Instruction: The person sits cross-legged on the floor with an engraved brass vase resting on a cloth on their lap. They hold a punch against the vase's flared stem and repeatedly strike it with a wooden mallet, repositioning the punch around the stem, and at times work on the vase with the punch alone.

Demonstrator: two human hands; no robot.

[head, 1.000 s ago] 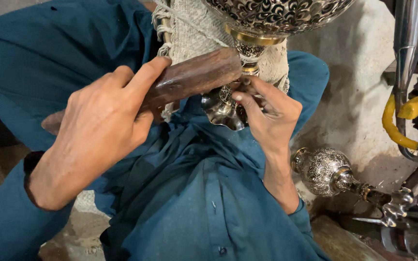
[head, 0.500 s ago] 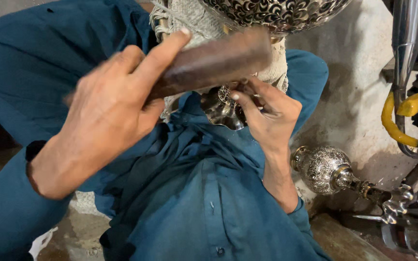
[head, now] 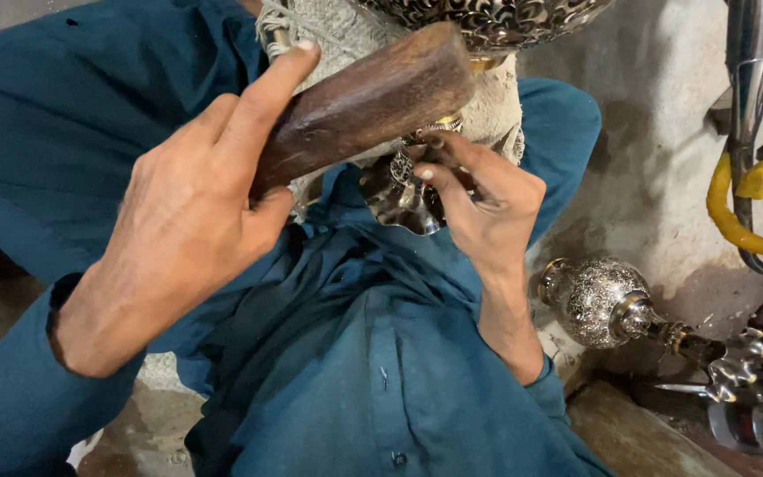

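My left hand [head: 192, 212] grips a thick dark wooden block [head: 373, 97], its index finger stretched along the top. The block's far end sits against the stem of an ornate engraved metal vessel [head: 487, 18] at the top of the view. My right hand [head: 479, 208] holds the vessel's silvery flared base [head: 399, 199], fingers curled around it. A rough beige cloth [head: 496, 110] lies behind the stem. Both hands work over my lap in teal clothing.
A second engraved round metal piece [head: 598, 300] with a stem lies on the ground at the right. A yellow hose [head: 735, 216] and a metal pipe [head: 752, 62] stand at the far right, by a pale rough wall [head: 655, 159].
My left hand has swung the wooden block upward and to the right, towards the vessel's stem. My right hand has stayed on the base.
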